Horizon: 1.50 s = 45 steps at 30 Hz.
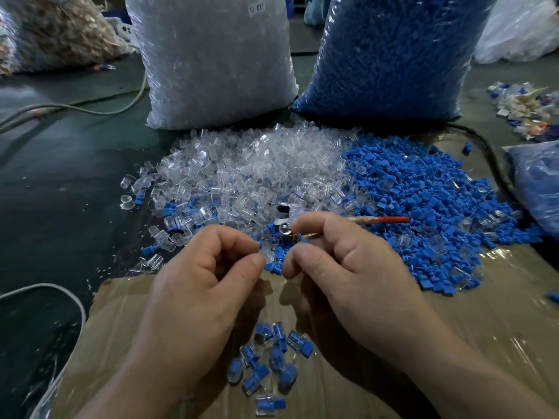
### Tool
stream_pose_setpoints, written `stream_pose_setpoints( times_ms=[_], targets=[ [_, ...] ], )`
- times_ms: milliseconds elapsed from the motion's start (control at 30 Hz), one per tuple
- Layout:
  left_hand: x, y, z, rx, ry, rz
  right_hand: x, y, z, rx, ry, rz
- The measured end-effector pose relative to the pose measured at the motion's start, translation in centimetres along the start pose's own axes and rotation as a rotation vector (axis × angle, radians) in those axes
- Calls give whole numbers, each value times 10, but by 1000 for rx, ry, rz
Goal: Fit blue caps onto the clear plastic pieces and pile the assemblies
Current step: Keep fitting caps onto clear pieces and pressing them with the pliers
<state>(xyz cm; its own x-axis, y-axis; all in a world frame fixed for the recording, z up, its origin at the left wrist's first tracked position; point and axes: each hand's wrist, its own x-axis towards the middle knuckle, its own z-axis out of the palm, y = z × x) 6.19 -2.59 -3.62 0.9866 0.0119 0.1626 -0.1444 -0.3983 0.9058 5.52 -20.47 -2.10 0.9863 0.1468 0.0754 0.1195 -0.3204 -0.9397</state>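
Observation:
My left hand (208, 282) pinches a clear plastic piece (266, 251) between thumb and forefinger. My right hand (341, 267) pinches a blue cap (276, 260) against that piece, the two hands meeting over the cardboard. A heap of clear pieces (242, 170) lies just beyond my hands. To its right spreads a heap of blue caps (423, 201). Several finished assemblies (266, 364), clear with blue caps, lie in a small pile on the cardboard between my wrists.
A cardboard sheet (484, 313) covers the near table. Behind the heaps stand a bag of clear pieces (214, 55) and a bag of blue caps (390, 52). A metal tool with a red-tipped stick (390, 219) lies behind my right hand. Cables run along the left.

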Motion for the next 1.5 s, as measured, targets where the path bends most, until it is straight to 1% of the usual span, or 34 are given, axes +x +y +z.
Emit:
stream_pose_setpoints(
  times_ms=[100, 200, 300, 367, 433, 500, 567, 633, 700, 733, 767, 867, 900, 933, 1133, 1333, 1500],
  targets=[
    [0, 0, 2, -161, -38, -62, -2, -2, 1, 81, -45, 13],
    [0, -1, 3, -240, -51, -101, -3, -1, -1, 105, -73, 9],
    [1, 0, 4, -287, -47, -126, -4, 0, -2, 12, -42, -33],
    [0, 2, 6, -315, -54, -134, -5, 1, -1, -115, -24, -56],
    [0, 5, 7, -368, -70, -158, -5, 2, 0, -173, -19, -38],
    [0, 7, 8, -435, -92, -200, -4, 2, 1, -123, -11, -11],
    [0, 8, 7, -495, -114, -242, -4, 1, 0, 24, -5, 25],
    [1, 9, 6, -531, -126, -272, -4, 0, -1, 229, -5, 81],
    [1, 9, 7, -536, -123, -282, -4, -1, -2, 304, 9, 78],
    [1, 9, 8, -540, -114, -285, -4, 0, -2, 272, 27, 39],
    [1, 9, 9, -548, -102, -288, -5, 0, -1, 189, 47, -25],
    [0, 8, 9, -535, -88, -285, -6, 1, 1, -200, 121, -274],
    [0, 8, 9, -524, -95, -279, -6, 2, 2, -273, 144, -329],
    [0, 8, 9, -517, -102, -272, -6, 2, 3, -293, 157, -357],
    [-1, 7, 11, -514, -134, -234, -5, 3, 3, -239, 154, -409],
    [-2, 4, 10, -477, -124, -187, -4, 6, 2, -389, 170, -446],
    [-4, -2, 9, -278, -158, -69, -4, 7, 2, -528, 95, -431]
  ],
)
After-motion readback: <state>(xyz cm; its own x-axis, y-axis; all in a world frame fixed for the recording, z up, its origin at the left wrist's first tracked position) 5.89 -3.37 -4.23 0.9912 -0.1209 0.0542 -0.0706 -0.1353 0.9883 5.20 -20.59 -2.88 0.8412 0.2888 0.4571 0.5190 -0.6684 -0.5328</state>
